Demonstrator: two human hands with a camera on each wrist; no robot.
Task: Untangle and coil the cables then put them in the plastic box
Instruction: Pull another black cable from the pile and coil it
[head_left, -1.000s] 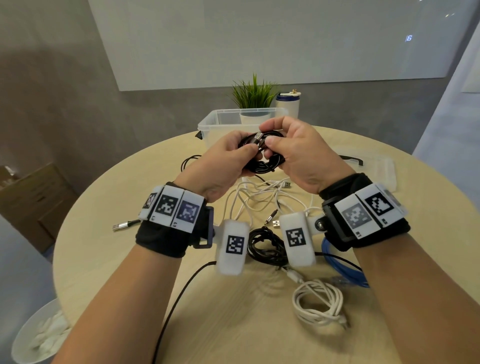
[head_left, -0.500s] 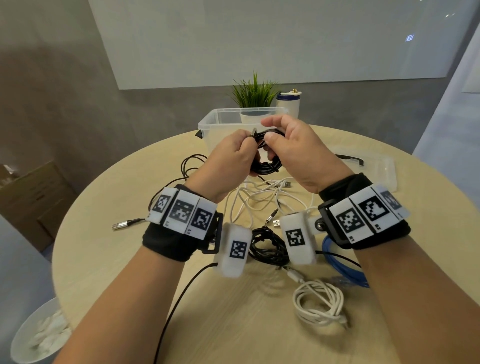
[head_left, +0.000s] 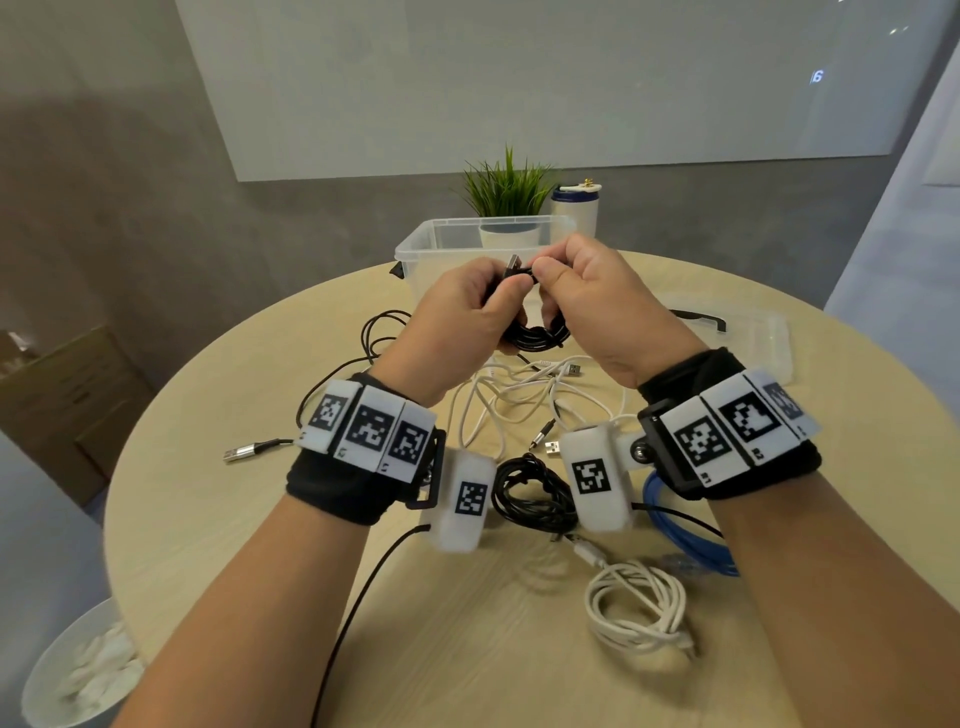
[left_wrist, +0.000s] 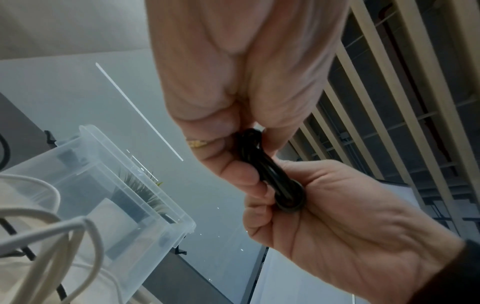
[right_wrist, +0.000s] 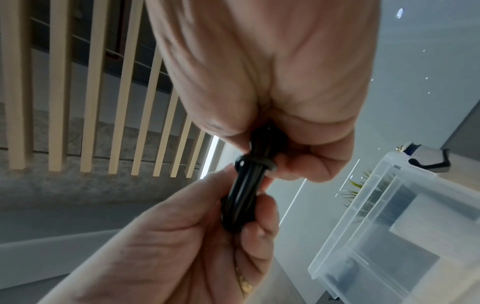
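- Both hands are raised above the round desk (head_left: 218, 519), close together, sharing one black cable coil (head_left: 535, 332).
- The left hand (head_left: 457, 322) has its fingers (left_wrist: 241, 176) curled round one end of the bundle, thumb pressed on top; a ring shows on one finger.
- The right hand (head_left: 608, 312) has its fingers (right_wrist: 306, 164) curled round the other end and pinches the strands between thumb and forefinger.
- A metal plug (head_left: 514, 262) of that cable sticks up between the two thumbs.
- In the wrist views a turn of the cable seems to wrap crosswise around the bundled strands, though blur makes this hard to confirm.
- The clear plastic box (head_left: 415, 249) stands open at the far edge of the desk, just behind the hands; no cable shows inside it.
- Its lid (head_left: 758, 338) lies flat to the right of the box.
- On the desk below the hands lie loose white cables (head_left: 519, 395), a tangled black cable (head_left: 530, 493), a blue cable (head_left: 670, 525) partly under the right wrist, and a coiled white cable (head_left: 639, 608) nearest the person.
- A small potted plant (head_left: 506, 192) and a white canister (head_left: 574, 208) stand behind the box.
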